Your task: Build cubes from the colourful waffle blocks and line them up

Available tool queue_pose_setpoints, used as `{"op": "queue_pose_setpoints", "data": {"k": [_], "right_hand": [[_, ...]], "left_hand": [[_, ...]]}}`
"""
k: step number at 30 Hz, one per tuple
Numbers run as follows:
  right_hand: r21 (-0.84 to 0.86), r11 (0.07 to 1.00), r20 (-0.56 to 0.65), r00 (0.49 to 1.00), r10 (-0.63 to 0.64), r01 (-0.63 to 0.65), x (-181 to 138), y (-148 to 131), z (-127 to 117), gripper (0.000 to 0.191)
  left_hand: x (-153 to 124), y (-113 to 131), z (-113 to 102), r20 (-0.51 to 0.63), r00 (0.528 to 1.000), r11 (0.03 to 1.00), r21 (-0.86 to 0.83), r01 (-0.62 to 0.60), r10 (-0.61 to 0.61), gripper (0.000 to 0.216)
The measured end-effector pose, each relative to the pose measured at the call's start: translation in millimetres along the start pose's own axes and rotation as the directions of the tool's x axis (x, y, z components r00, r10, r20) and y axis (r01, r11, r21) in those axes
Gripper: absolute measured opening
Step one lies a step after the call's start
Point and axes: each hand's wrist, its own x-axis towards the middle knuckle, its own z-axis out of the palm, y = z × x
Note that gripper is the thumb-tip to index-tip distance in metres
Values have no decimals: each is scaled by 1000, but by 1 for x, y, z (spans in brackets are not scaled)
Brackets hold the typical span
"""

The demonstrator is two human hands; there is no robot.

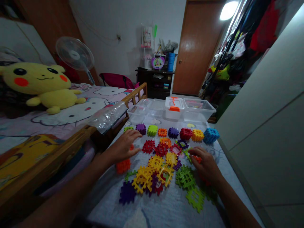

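Note:
A heap of flat, toothed plastic building tiles (156, 171) in yellow, red, green and purple lies on a light cloth-covered table (166, 209). Behind it runs a row of assembled cubes, among them a purple cube (141, 128), a red cube (185, 133) and a blue cube (211, 135). My left hand (124, 146) rests palm down with fingers stretched out over an orange piece, just behind an orange cube (123, 166). My right hand (206, 164) lies at the right side of the heap, fingers curled round a small orange-red piece (197, 159).
Clear plastic boxes (199, 110) and a lidded box with an orange latch (174, 108) stand at the table's far end. A wooden bed rail (78, 139) and a bed with a yellow plush toy (40, 84) lie to the left, a white panel (268, 126) to the right.

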Motion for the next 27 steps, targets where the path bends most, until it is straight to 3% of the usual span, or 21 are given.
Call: {"op": "queue_pose_setpoints", "data": {"k": [4,8,17,24,27], "right_hand": [[-2,998,134,989,-60,61,1,-13,10,18],[-62,996,191,981,-47,60,3,-20,22,21],[-135,990,242,970,0,34,7,-21,34,13],[-124,992,191,981,16,8,5,-14,34,19],[-100,995,186,982,16,3,6,-14,29,19]], "left_hand": [[-50,23,0,85,996,991,-125,42,-31,31],[-76,31,7,185,982,980,-184,80,-46,41],[-79,42,25,247,968,967,-235,102,-42,67],[-74,35,27,199,980,963,-263,56,-2,45],[-66,31,18,219,976,953,-295,65,2,51]]}}
